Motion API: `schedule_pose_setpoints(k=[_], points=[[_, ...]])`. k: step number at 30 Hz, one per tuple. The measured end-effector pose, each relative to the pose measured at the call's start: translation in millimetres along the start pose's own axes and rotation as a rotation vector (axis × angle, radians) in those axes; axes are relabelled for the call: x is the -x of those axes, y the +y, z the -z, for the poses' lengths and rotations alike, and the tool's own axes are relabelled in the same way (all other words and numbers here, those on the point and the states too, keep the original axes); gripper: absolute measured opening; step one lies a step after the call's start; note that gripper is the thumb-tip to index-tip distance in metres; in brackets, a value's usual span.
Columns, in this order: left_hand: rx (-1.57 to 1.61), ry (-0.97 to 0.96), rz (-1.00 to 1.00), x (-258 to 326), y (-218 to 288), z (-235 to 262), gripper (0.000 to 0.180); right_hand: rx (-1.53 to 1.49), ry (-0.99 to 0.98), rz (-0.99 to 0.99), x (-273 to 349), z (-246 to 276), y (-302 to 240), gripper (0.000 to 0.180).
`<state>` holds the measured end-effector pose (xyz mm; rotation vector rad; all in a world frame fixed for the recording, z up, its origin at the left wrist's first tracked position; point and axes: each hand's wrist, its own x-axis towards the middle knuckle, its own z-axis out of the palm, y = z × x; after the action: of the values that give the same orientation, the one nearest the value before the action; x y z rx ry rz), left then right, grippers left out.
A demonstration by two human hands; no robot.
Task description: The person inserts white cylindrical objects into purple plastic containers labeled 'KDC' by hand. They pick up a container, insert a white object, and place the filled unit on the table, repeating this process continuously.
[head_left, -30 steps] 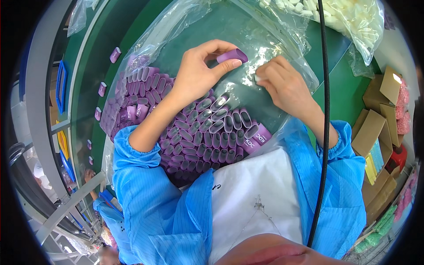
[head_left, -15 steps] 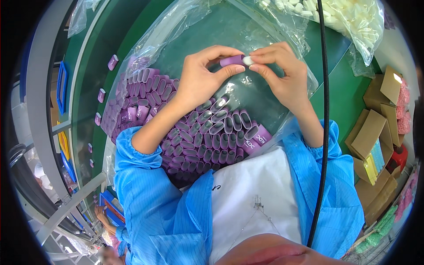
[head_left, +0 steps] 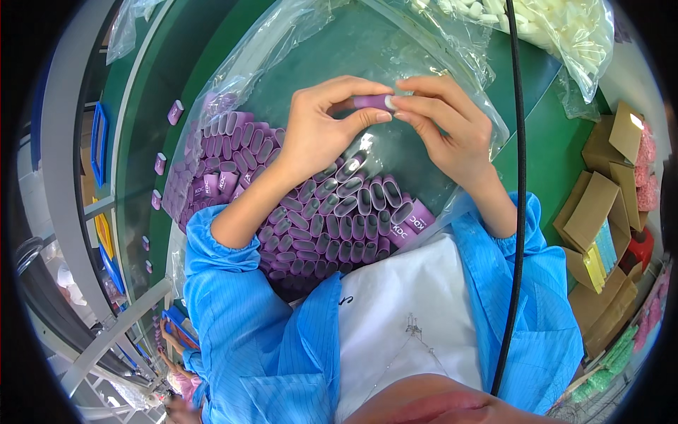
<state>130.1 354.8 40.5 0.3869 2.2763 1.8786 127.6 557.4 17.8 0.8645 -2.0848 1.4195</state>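
Observation:
My left hand pinches a purple oval casing between thumb and fingers, held level above the clear plastic sheet. At the casing's right end a white plug shows, mostly inside the casing. My right hand is at that end, a fingertip against the plug and the other fingers apart. Many purple casings stand packed together below my hands, most with their open ends up.
A clear bag of white plugs lies at the far right. A black cable hangs down on the right, with open cardboard boxes beyond. Along the left, several purple casings stand spaced out on a green strip. Another person's arm shows lower left.
The white plug has gone deeper into the purple casing. My right fingers have spread from their pinch on it. The spaced casings on the left have shifted slightly.

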Motion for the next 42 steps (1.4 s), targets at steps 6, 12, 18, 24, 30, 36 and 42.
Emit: schedule_pose_setpoints(k=[6, 12, 18, 24, 30, 36, 42], points=[[0.187, 0.001, 0.013, -3, 0, 0, 0.028, -0.042, -0.082, 0.018, -6, 18, 4, 0.029], [0.114, -0.059, 0.049, -3, 3, 4, 0.03, -0.041, -0.029, 0.027, -5, 11, 1, 0.027], [0.176, -0.038, 0.076, -2, 6, 6, 0.03, 0.025, -0.074, 0.17, -5, 13, -2, 0.022], [-0.124, 0.137, -0.026, -15, 23, 52, 0.027, 0.008, 0.179, -0.155, -15, 43, 17, 0.017], [-0.407, 0.4, 0.25, -43, -47, 277, 0.035, 0.266, 0.056, -0.605, -83, 68, 85, 0.017], [-1.203, 0.561, 0.433, -31, -117, 333, 0.053, 0.59, -0.198, 0.058, -103, 58, 148, 0.018], [-1.127, 0.269, -0.219, -31, 3, 161, 0.034, 0.549, -0.262, 0.009, -95, 71, 156, 0.026]])
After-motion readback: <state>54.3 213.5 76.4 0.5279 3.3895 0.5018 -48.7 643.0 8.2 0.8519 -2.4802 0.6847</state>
